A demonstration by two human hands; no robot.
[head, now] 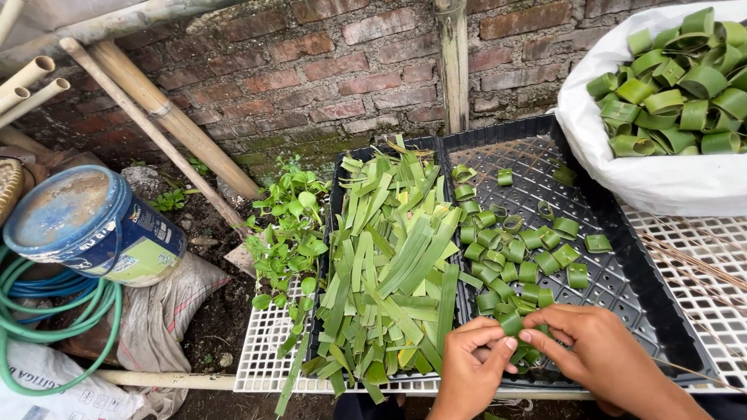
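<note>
Both hands are working together at the near edge of a black tray (622, 280), pinching one small folded leaf strip (511, 323) between them. The left hand (469, 365) is gripping the strip narrowly with thumb and forefinger from the left, its other fingers curling under, while the right hand (599, 354) is closing its fingertips on the same strip from the right, so the two hands are touching at the piece. The strip is sitting just above the tray's front rim, at the near end of a loose heap of folded rings (513, 253) that are lying scattered across the tray's right half. Filling the tray's left half, a thick pile of flat cut leaves (389, 264) is lying lengthwise, some ends hanging over the front edge. The tray is resting on a white plastic grid (264, 350), which is showing at both sides. At the upper right, a white sack (661, 183) is standing open and holding many more green rings (677, 85). Left of the tray, small green plants (288, 225) are growing out of dark soil before a brick wall (311, 78). Further left, a blue bucket (93, 225) is lying tilted on a coiled green hose (47, 327), and bamboo poles (156, 117) are leaning against the wall.
</note>
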